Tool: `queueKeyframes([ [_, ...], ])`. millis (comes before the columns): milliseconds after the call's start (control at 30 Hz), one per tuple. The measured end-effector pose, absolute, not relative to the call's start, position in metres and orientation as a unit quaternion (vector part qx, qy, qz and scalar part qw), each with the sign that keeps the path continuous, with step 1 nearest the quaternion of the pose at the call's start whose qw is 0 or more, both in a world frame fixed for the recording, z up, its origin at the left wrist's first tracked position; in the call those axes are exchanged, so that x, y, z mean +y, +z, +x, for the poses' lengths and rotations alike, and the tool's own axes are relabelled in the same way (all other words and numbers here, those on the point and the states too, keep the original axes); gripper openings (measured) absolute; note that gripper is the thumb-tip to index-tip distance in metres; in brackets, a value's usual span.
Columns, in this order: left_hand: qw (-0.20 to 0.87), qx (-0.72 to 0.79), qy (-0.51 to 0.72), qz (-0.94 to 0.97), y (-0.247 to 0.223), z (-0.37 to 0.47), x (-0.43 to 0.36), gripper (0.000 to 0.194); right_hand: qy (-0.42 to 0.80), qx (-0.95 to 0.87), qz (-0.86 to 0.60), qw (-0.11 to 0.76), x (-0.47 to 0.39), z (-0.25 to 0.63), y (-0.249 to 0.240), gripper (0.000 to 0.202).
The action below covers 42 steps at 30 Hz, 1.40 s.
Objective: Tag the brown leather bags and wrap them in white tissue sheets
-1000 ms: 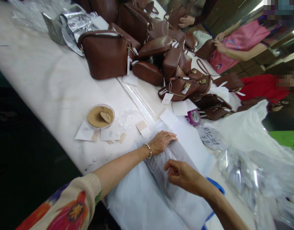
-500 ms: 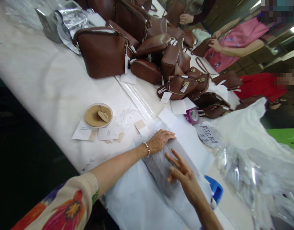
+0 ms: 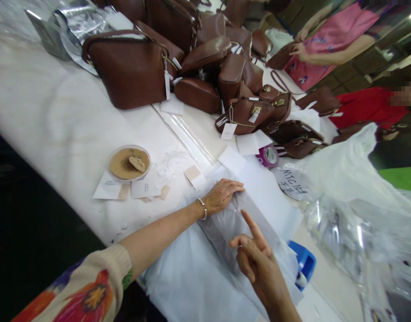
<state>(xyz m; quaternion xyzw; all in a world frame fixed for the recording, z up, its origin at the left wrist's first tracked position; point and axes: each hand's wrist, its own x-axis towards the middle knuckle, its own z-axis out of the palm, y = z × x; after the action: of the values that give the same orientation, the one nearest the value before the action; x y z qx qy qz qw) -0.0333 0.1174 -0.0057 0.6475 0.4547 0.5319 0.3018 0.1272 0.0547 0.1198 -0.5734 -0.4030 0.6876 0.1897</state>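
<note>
My left hand (image 3: pixel 222 195) lies flat, palm down, on the far end of a wrapped parcel in thin white tissue (image 3: pixel 232 228) on the table. A bracelet sits on that wrist. My right hand (image 3: pixel 255 259) hovers just above the near part of the parcel, forefinger stretched out and the other fingers loosely curled, holding nothing. More white tissue sheets (image 3: pixel 198 277) spread under the parcel toward me.
A heap of brown leather bags (image 3: pixel 205 58) with paper tags fills the far table. A round dish (image 3: pixel 129 163), loose tags (image 3: pixel 141 188), a tape roll (image 3: pixel 269 155), a blue object (image 3: pixel 302 264) and clear plastic bags (image 3: pixel 359 214) surround me. Other people in pink (image 3: pixel 326 40) and red work at right.
My right hand has lifted off the parcel and drawn back toward me, going from pinched fingers to a pointing forefinger. My left hand has stayed pressed on the tissue.
</note>
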Motion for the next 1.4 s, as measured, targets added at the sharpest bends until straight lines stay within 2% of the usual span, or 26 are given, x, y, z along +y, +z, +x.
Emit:
queueKeyframes([
  [167,0.292,0.455,0.536,0.648,-0.006,-0.031,0.118,0.034,0.639,-0.390,-0.614,0.251,0.067,0.129,0.112,0.082],
  [300,0.296,0.463,0.521,0.653,-0.005,-0.031,0.118,0.035,0.599,-0.426,-0.635,0.237,0.080,0.132,0.106,0.082],
  [400,0.297,0.463,0.519,0.654,-0.005,-0.032,0.117,0.034,0.481,-0.545,-0.675,0.126,0.089,0.136,0.107,0.073],
  [533,0.288,0.447,0.529,0.661,-0.005,-0.032,0.116,0.029,0.194,-0.741,-0.636,-0.090,0.105,0.145,0.113,0.051],
  [633,0.286,0.455,0.522,0.662,-0.006,-0.031,0.116,0.050,0.011,-0.807,-0.547,-0.221,0.118,0.152,0.119,0.049],
  [700,0.289,0.462,0.513,0.664,-0.008,-0.030,0.116,0.057,-0.063,-0.836,-0.478,-0.261,0.127,0.158,0.122,0.053],
  [867,0.276,0.464,0.508,0.671,-0.009,-0.028,0.117,0.058,-0.168,-0.915,-0.267,-0.250,0.156,0.176,0.134,0.062],
  [1067,0.278,0.474,0.487,0.678,-0.004,-0.027,0.117,0.056,-0.197,-0.951,-0.098,-0.216,0.193,0.196,0.133,0.061],
  [1167,0.283,0.478,0.478,0.680,-0.003,-0.026,0.118,0.056,-0.199,-0.955,-0.067,-0.211,0.207,0.202,0.125,0.058],
  [1267,0.281,0.478,0.484,0.677,-0.005,-0.026,0.118,0.056,-0.183,-0.957,-0.070,-0.214,0.222,0.215,0.124,0.044],
  [1333,0.281,0.477,0.489,0.675,-0.007,-0.027,0.118,0.056,-0.181,-0.954,-0.100,-0.217,0.231,0.228,0.129,0.034],
  [1400,0.285,0.473,0.491,0.674,-0.010,-0.027,0.119,0.056,-0.191,-0.946,-0.164,-0.206,0.235,0.237,0.136,0.032],
])
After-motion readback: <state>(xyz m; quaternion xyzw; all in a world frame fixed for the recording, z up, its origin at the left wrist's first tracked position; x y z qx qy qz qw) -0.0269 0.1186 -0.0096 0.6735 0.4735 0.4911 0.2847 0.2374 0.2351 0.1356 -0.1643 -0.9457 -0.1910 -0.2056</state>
